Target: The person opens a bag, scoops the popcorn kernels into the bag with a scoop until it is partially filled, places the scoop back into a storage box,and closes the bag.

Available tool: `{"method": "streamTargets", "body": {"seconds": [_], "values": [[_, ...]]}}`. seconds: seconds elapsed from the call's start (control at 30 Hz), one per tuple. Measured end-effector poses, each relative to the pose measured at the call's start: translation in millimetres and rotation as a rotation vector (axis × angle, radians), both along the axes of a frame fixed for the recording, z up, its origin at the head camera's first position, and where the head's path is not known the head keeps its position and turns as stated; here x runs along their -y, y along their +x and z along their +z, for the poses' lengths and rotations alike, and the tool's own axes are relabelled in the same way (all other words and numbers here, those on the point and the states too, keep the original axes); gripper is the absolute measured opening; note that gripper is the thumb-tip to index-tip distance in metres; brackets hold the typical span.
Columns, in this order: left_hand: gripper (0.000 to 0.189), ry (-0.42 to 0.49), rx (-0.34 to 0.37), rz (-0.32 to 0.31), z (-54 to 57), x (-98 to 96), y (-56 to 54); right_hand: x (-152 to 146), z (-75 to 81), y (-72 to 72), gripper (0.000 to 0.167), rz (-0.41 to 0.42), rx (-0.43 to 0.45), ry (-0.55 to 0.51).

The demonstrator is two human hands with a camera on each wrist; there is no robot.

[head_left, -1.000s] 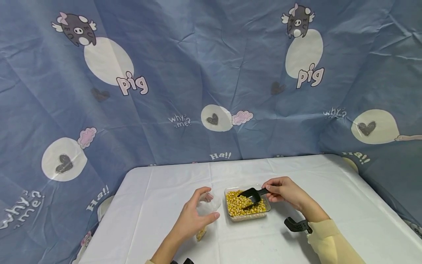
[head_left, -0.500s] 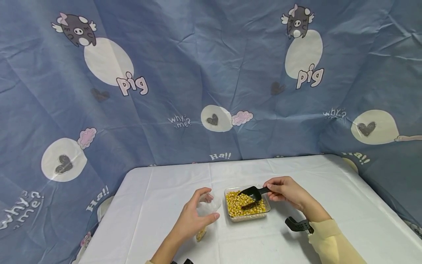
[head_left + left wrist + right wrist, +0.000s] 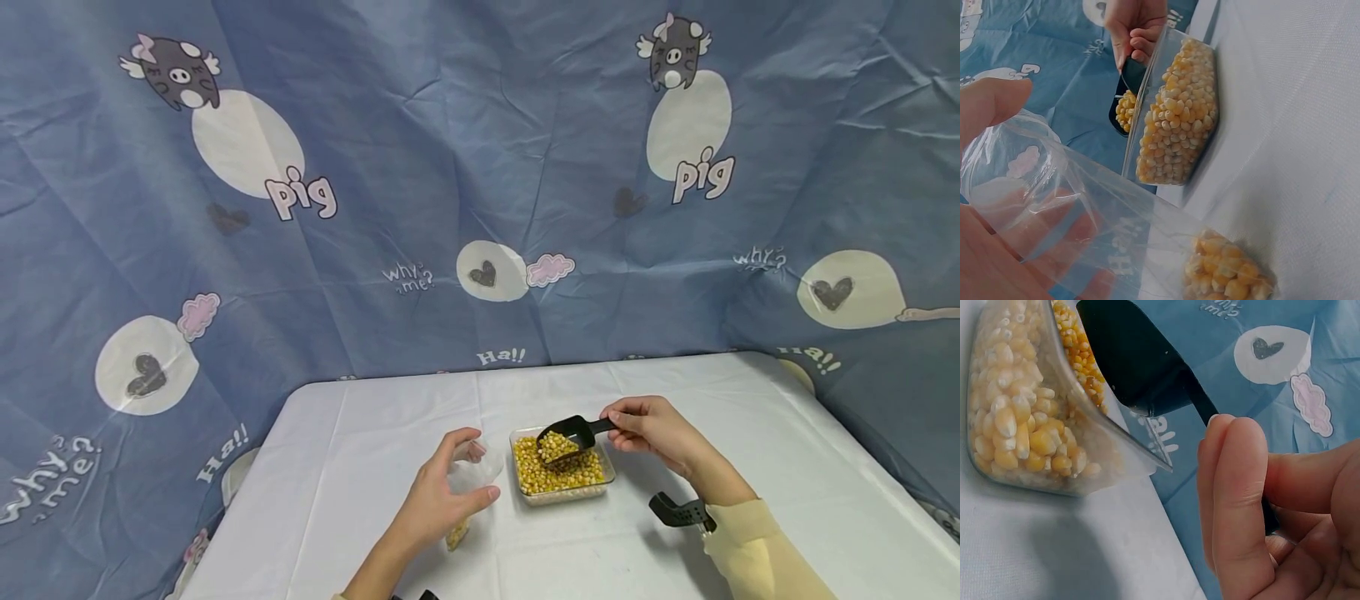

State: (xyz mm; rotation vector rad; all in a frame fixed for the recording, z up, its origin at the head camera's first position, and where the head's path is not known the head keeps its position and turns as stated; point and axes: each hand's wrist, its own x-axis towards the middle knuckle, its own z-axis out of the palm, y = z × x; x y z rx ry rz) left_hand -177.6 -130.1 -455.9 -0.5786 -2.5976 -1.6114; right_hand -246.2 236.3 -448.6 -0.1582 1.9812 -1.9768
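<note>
White table — left hand holds bag; right hand pinches scoop — crosswise, pointing left.

Wrinkled blue backdrop with printed pigs and grey hearts, white tablecloth before it

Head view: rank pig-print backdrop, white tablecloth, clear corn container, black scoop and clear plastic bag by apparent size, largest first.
Pig-print backdrop
White tablecloth
Clear corn container
Black scoop
Unranked: clear plastic bag, partly hidden by the left hand.

A makeshift booth of sorts: a cartoon-printed blue curtain hangs behind a white-covered table
</note>
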Motion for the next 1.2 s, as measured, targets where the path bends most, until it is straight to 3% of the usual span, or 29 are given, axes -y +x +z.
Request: {"method": "streamTargets", "body": {"seconds": [0.67,1.2], "values": [[0.073,-0.003,-0.012,0.008,-3.3,-1.6,-0.3,5.8,13.7,4.7,0.030,-0.014,-0.049,-0.005],[0.073,0.002,-0.009,0.009,-1.3,-2.3,1.4,19.8,36.4,18.9,0.032,0.001,-0.088,-0.023]]}}
